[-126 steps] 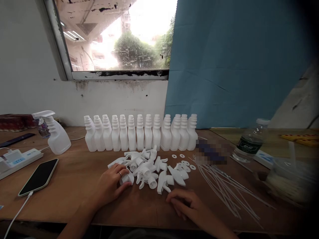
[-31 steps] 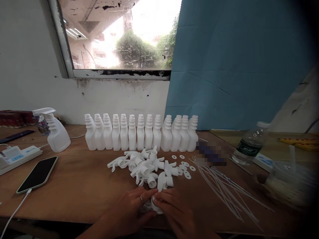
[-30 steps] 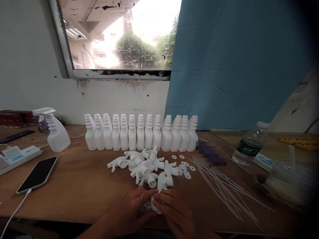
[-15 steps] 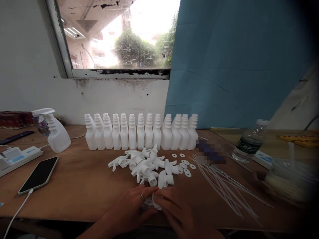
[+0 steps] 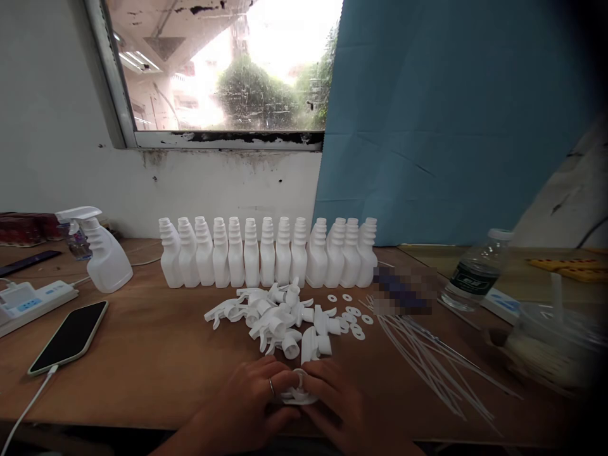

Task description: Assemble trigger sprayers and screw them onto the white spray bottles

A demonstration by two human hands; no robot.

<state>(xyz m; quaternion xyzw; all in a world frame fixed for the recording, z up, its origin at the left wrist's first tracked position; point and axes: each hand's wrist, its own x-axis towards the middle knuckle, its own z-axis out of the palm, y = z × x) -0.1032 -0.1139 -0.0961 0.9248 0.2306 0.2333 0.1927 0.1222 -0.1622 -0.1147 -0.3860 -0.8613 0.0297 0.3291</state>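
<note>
The brown table (image 5: 156,380) carries everything here. Along its far side stands a row of thirteen white bottles (image 5: 252,263), upright and open-topped, each with a ribbed neck above a smooth, opaque body. To the left, a complete spray bottle (image 5: 108,259) stands with its white head on.

The left hand (image 5: 251,396) and right hand (image 5: 335,399) meet near the table's front edge. Between them is the held spray head (image 5: 298,398), in front of the heap. The fingers of both hands are closed around it, grasping from either side. It is glossy white plastic, with a round, ring-like opening facing up and a smooth, curved edge below; the fingers hide the rest.

Just beyond lies the heap of spray heads (image 5: 273,316), white and jumbled, with hollow round collars and curved triggers pointing various ways. Thin, pale tubes (image 5: 422,354) fan out to the right. Smallest are the flat white washers (image 5: 360,319), each with a central hole, some overlapping.
</note>
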